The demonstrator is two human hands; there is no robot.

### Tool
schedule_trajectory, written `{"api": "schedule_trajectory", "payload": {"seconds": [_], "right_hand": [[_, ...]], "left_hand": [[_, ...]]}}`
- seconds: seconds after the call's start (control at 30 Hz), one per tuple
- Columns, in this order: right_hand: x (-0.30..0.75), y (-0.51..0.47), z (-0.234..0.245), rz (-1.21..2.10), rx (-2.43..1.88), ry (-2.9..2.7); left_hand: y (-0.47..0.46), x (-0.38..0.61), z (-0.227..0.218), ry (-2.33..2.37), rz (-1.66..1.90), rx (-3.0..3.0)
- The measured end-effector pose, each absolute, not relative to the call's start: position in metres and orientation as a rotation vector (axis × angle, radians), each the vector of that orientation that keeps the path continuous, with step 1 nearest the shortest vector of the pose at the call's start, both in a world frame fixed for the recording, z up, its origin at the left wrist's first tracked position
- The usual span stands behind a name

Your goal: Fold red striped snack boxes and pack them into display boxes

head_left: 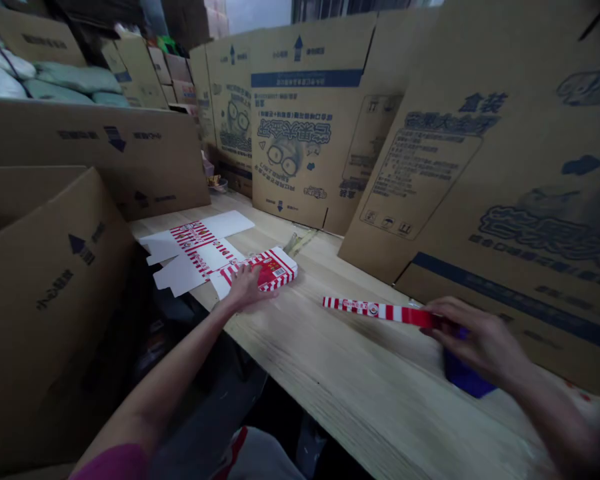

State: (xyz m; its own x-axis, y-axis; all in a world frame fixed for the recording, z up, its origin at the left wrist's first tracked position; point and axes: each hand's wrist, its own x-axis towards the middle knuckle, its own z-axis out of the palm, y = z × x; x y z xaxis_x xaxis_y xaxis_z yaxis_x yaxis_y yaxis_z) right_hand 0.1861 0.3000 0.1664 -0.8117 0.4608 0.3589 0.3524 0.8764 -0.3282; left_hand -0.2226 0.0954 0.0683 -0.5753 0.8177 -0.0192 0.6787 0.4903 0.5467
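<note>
My left hand [247, 288] lies over a small red-and-white striped carton [281, 269], its fingers stretched out and touching the printed top. Flat, unfolded carton blanks [215, 240] with the same stripes and white panels lie just beyond that hand on the left. On the right, my right hand [473, 333] is closed on one end of a long, narrow red-and-white striped strip [370, 309], which points left above the table. Below this hand is a dark blue object [467, 373], partly hidden and blurred, so its kind is unclear.
Tall brown cardboard boxes [300, 133] line the table's back and right side. Open cardboard boxes [45, 280] stand on the left. The wooden table [330, 380] has its front edge near my lap. A small clear container [217, 183] sits at the back.
</note>
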Motion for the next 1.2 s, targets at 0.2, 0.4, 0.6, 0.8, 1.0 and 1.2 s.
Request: {"api": "schedule_trajectory", "payload": {"seconds": [0.2,0.4,0.6,0.8,1.0,1.2], "right_hand": [[0.182,0.324,0.022,0.097,-0.689,-2.551],[0.188,0.282,-0.018,0.515,-0.834,-2.376],[0.124,0.228,0.009,1.329,-0.925,-1.956],[0.062,0.183,0.057,1.972,-0.535,-1.461],[0.106,0.167,0.076,1.899,-0.525,-1.444],[0.159,0.173,0.067,1.723,-0.821,-1.470]], "left_hand": [[0.130,-0.275,0.055,2.553,0.346,1.196],[0.134,-0.292,0.064,2.505,0.185,1.190],[0.112,-0.265,0.113,2.545,0.251,1.312],[0.084,-0.137,0.111,2.254,1.000,1.590],[0.080,-0.066,0.090,1.844,1.311,1.335],[0.088,-0.052,0.081,1.347,1.296,0.929]]}}
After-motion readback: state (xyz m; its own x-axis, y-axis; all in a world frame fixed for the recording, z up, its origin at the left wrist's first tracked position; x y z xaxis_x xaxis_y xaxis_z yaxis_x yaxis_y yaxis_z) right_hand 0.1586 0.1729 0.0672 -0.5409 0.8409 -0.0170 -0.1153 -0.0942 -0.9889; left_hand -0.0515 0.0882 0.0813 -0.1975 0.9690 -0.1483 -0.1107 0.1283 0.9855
